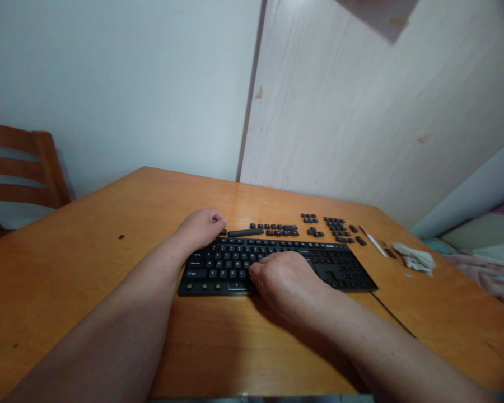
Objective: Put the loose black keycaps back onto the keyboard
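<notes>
Keyboard (pixel 237 263): flat on worktop (pixel 79 263), under right hand (pixel 286 280).
Left hand (pixel 199 226): curled at far left corner; grip hidden.
Right hand: curled over near keys (pixel 234 273); cannot tell what it holds.
Handling: best kept vertical, keyboard steadied.

The wide orange-brown wooden counter (pixel 105 218) is smooth and a bit shiny. The long black plastic keyboard (pixel 233 264) looks hard, and its keys look smooth and mostly dull. The small black loose keycaps (pixel 289 228) and the long black bar-shaped keycap (pixel 246 232) look like hard plastic too. The slim white stick (pixel 373 242) looks smooth, like plastic. The crumpled white wad (pixel 415 259) is soft and wrinkly; I can't tell if it's cloth or paper. The brown slatted chair (pixel 48 165) is smooth wood. The flat pale-blue wall (pixel 109 73) is smooth and matt, and the tall whitish panel (pixel 340 117) has faint, streaky wood lines.
</notes>
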A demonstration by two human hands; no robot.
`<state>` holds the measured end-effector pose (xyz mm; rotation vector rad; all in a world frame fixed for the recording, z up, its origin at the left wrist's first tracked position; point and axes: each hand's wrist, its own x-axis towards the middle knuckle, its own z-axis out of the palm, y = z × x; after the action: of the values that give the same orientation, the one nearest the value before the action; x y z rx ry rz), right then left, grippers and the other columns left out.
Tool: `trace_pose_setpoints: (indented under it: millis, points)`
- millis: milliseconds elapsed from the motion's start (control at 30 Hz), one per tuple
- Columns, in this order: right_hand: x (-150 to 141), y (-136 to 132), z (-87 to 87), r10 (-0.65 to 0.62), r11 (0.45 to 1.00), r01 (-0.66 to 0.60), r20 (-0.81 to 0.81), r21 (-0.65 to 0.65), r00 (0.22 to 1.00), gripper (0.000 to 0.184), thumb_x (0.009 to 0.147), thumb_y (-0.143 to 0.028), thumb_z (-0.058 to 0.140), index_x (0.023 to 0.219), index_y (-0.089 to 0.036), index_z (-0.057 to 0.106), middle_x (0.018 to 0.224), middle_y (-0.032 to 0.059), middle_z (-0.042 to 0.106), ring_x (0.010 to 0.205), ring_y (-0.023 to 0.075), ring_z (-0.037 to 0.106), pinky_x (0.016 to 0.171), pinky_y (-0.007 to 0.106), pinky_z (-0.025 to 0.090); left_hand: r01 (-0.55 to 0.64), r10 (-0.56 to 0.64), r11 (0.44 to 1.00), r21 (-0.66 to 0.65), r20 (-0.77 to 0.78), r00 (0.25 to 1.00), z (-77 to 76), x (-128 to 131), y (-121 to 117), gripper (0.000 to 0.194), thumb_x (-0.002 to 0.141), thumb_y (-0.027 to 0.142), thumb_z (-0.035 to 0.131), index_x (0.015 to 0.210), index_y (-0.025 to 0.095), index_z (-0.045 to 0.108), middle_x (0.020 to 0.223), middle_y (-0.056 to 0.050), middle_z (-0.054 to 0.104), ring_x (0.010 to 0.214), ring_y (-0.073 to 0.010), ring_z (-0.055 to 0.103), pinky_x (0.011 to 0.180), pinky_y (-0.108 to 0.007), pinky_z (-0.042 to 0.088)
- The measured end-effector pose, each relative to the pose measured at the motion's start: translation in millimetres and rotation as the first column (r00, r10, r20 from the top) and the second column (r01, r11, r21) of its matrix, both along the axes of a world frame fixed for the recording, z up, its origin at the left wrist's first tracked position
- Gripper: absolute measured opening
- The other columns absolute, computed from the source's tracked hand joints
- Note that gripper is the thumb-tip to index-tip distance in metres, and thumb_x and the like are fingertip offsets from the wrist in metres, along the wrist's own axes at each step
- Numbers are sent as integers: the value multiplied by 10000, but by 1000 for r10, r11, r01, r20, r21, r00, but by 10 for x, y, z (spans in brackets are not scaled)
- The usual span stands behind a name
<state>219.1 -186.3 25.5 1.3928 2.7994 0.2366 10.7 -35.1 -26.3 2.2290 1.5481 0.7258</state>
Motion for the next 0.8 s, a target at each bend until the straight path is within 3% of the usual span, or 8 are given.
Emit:
trace_pose_setpoints:
  millis: [800]
  points:
    - [-66, -29, 48, 12, 1000, -11, 45, -29, 999, 145, 782, -113, 551, 797, -194, 670, 768, 47, 717, 661, 191, 643, 571, 302, 367, -24, 24, 1000, -2, -6, 1000, 31, 22, -33, 294, 820, 457, 533, 803, 206, 684, 833, -54, 728, 745, -211, 628, 609, -300, 403]
